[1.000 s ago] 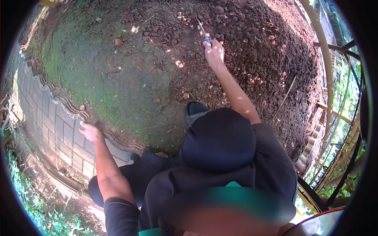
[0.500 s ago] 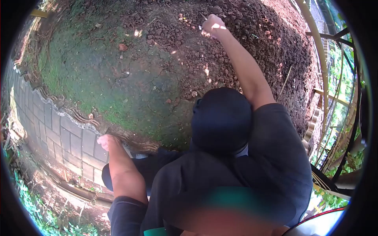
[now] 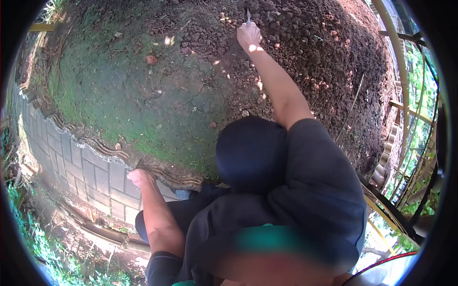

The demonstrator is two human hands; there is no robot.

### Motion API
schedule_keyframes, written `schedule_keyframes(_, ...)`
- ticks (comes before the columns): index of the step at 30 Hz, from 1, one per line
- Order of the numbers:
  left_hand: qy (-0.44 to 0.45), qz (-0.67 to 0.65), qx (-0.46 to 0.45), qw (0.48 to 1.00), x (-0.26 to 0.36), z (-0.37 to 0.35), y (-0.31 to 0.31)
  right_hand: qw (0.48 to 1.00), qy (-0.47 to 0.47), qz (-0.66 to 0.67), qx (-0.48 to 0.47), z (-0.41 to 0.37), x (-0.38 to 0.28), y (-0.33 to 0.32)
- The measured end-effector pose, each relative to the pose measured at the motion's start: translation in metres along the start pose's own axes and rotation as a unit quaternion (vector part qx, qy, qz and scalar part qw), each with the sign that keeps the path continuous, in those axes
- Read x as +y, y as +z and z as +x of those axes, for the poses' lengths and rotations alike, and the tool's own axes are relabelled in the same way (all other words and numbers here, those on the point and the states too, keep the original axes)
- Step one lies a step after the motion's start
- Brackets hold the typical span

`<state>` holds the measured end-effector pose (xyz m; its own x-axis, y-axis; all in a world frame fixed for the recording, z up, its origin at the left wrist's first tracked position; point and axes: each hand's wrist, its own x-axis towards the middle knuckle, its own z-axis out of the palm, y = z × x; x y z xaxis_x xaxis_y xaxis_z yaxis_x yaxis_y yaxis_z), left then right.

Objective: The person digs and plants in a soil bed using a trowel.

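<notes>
My right hand is closed around a slim hand tool at the top of the view. A pale grey shank sticks out beyond my fist, and its dark far end meets the loose brown soil. The exact kind of tool cannot be made out. On the left, my left hand is curled in a loose fist beside the wavy border edging. Nothing shows between its fingers. My dark-clothed knee lies between the two arms.
Mossy ground spreads across the middle, with a reddish stone on it. Brick paving runs outside the edging at left. A yellow rail curves along the right, and a thin stick lies on the soil.
My right hand has shifted slightly left, and the tool now points straight away from me into the soil. The view has shifted a little; my left hand stays by the edging.
</notes>
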<state>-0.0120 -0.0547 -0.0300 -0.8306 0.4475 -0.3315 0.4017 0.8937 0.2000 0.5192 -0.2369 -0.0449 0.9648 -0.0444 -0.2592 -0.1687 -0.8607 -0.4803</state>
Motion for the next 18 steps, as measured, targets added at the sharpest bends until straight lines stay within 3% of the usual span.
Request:
schedule_keyframes(3,-0.018,0.002,0.004,1.0,0.0,0.007,0.006,0.998,-0.008,-0.057,0.005,0.013,0.003,-0.025)
schedule_keyframes(5,-0.047,0.008,0.015,0.999,0.001,0.016,0.013,0.991,-0.083,-0.109,0.008,0.038,0.028,-0.048)
schedule_keyframes(7,-0.043,0.057,0.02,0.997,0.002,0.035,0.024,0.995,-0.087,-0.049,0.023,0.025,0.028,-0.077)
schedule_keyframes(10,0.154,0.279,-0.01,0.948,-0.014,0.073,0.043,0.991,-0.084,0.026,0.099,0.008,0.023,-0.092)
schedule_keyframes(11,0.171,0.278,0.012,0.945,-0.01,0.054,0.035,0.988,-0.074,0.052,0.129,0.005,0.021,-0.098)
schedule_keyframes(14,0.093,0.143,-0.004,0.985,-0.003,0.024,0.018,0.982,-0.114,-0.148,0.021,-0.003,0.015,-0.124)
schedule_keyframes(15,0.077,0.121,-0.008,0.99,-0.002,0.022,0.016,0.961,-0.184,-0.201,-0.042,-0.009,0.019,-0.127)
schedule_keyframes(17,0.095,0.143,-0.002,0.985,-0.002,0.03,0.021,0.947,-0.21,-0.235,-0.061,-0.021,0.016,-0.129)
schedule_keyframes(18,0.147,0.2,0.024,0.968,-0.014,0.06,0.037,0.939,-0.222,-0.253,-0.072,-0.024,0.011,-0.131)
